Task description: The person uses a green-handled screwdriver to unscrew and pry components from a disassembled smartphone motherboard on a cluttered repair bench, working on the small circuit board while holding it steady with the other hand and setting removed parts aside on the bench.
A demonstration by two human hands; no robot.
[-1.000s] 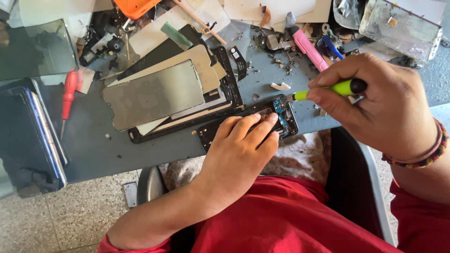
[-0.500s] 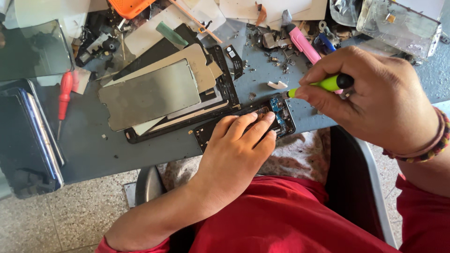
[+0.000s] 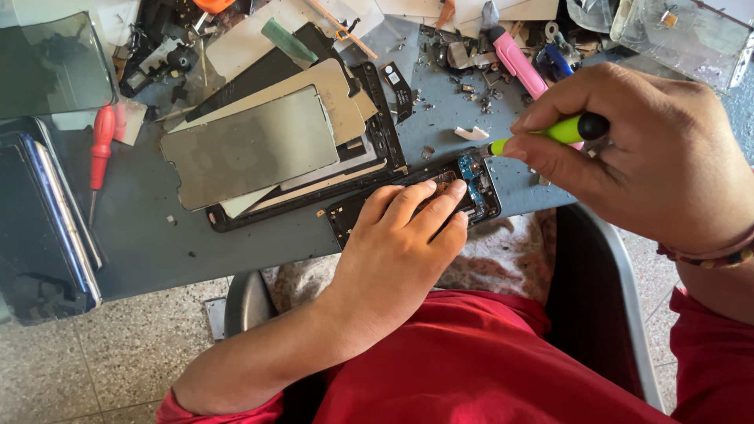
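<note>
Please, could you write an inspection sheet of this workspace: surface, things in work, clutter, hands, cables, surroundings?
Surface: grey work mat, dusty, small screws scattered.
Job's things: opened phone frame at the mat's near edge; green-handled screwdriver, tip above the frame's end.
Clutter: stacked metal back plates, red screwdriver, pink tool, dark glass panel.
Grippers: left hand presses the frame down; right hand grips the screwdriver.
Cables: nothing seen.
Surroundings: speckled tile floor.
</note>
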